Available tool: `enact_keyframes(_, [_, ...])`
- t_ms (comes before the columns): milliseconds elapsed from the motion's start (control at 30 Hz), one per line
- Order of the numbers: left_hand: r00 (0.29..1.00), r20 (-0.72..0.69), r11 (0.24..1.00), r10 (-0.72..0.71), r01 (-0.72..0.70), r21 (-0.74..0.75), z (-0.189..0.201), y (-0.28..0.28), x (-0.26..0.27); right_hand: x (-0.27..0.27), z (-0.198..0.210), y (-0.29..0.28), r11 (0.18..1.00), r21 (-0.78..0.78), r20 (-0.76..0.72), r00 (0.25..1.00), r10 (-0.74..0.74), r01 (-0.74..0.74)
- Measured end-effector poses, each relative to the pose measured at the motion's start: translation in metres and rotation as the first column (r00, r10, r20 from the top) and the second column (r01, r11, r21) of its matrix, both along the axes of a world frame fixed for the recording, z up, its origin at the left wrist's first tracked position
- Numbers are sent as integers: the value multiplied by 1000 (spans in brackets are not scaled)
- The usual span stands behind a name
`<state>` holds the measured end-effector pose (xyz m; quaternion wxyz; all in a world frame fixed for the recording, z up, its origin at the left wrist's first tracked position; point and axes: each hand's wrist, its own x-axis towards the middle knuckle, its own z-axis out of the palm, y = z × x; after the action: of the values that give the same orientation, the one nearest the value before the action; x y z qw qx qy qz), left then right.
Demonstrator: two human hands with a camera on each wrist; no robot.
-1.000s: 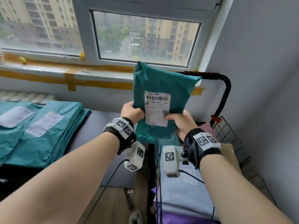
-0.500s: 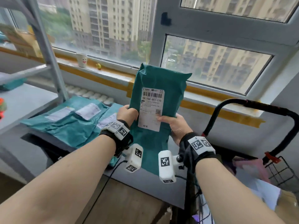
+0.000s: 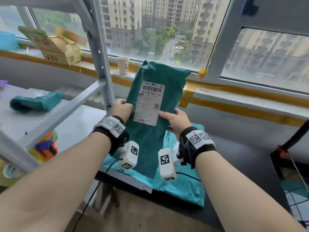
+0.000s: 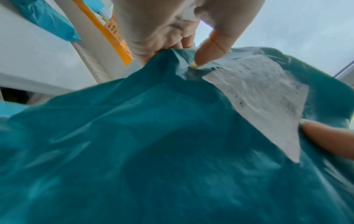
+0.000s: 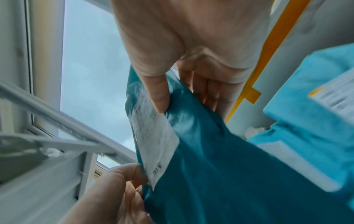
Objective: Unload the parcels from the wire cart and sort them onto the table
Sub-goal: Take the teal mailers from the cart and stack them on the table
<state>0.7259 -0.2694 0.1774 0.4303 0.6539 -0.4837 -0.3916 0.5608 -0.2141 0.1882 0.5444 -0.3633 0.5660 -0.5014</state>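
Note:
A dark teal mailer parcel (image 3: 147, 141) with a white shipping label (image 3: 149, 104) stands upright in front of me, label facing me. My left hand (image 3: 122, 109) grips its left edge, thumb on the front. My right hand (image 3: 175, 118) pinches its right edge, thumb on the label. In the left wrist view the parcel (image 4: 153, 151) fills the frame under my left hand (image 4: 172, 37). In the right wrist view my right hand (image 5: 172, 75) holds the parcel (image 5: 220, 166). Lighter teal parcels (image 3: 184, 185) lie stacked on the dark table (image 3: 242, 156) beneath. The wire cart (image 3: 294, 178) shows at the right edge.
A grey metal shelf frame (image 3: 100, 52) stands at the left, with a folded teal parcel (image 3: 35, 101) on its white shelf (image 3: 78, 124). A paper cup (image 3: 123, 65) and a cardboard box (image 3: 56, 46) sit on the windowsill. Tape rolls (image 3: 11, 173) lie lower left.
My view and both hands have swung left from the cart, carrying the parcel over the stacked teal parcels toward the shelf frame. The grip on it is unchanged.

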Motion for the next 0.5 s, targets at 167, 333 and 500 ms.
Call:
enact_keyframes(167, [992, 127, 994, -2, -12, 109, -25, -50, 51, 43, -10, -33, 995, 97, -35, 999, 32, -29])
enact_keyframes(333, [938, 328, 950, -112, 5, 311, -59, -73, 73, 45, -38, -53, 966, 257, -182, 981, 65, -16])
enact_keyframes(500, [879, 424, 898, -220, 13, 440, -77, -77, 73, 29, -70, -63, 937, 348, -452, 874, 180, -12])
